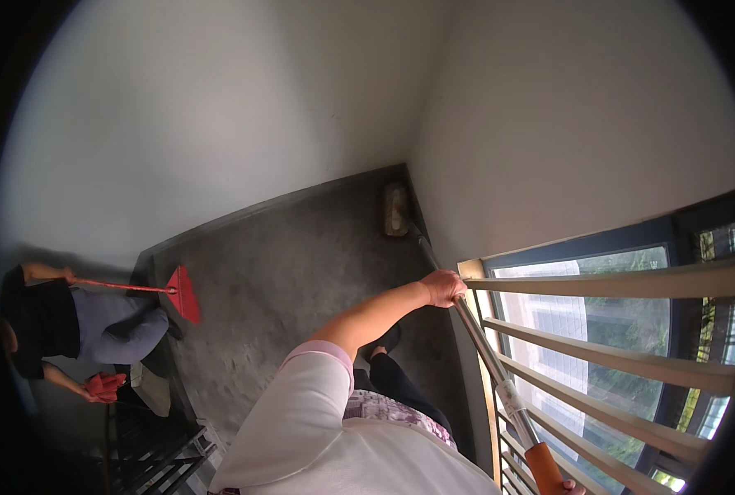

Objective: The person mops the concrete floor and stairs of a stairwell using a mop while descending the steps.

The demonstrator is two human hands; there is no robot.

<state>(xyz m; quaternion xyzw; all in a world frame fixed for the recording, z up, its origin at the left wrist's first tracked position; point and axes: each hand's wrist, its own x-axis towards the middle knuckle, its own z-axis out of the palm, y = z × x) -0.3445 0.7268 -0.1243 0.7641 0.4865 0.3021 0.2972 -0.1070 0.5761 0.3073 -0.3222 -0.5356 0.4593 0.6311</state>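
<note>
In the head view, the left hand [444,289], right of the frame's middle, is closed around the metal pole of a long-handled mop [481,340], while the right hand [572,488] shows only some fingers at the lower edge, beside the orange grip [542,466]; too much is cut off to tell how far it closes. The mop slants from that grip at lower right up to its blocky, dingy mop head [396,210] in the upper middle, which lies on the dark grey floor [277,272] near the corner, close to the base of the right-hand wall [565,132]. The step in hand looks like cleaning the floor into this corner; the next move would seem to call for a flat stroke of the mop head out along the wall's foot, with the pole kept off the pale railing [606,285] and the window [582,330] at right. At far left a co-worker [54,318] in a dark top holds a long-handled red tool [184,294] with a fan-shaped end, dustpan or broom, and a red cloth [105,386] in the other hand. If that end is a dustpan, it is the one container I can make out, and its contents cannot be read.
</note>
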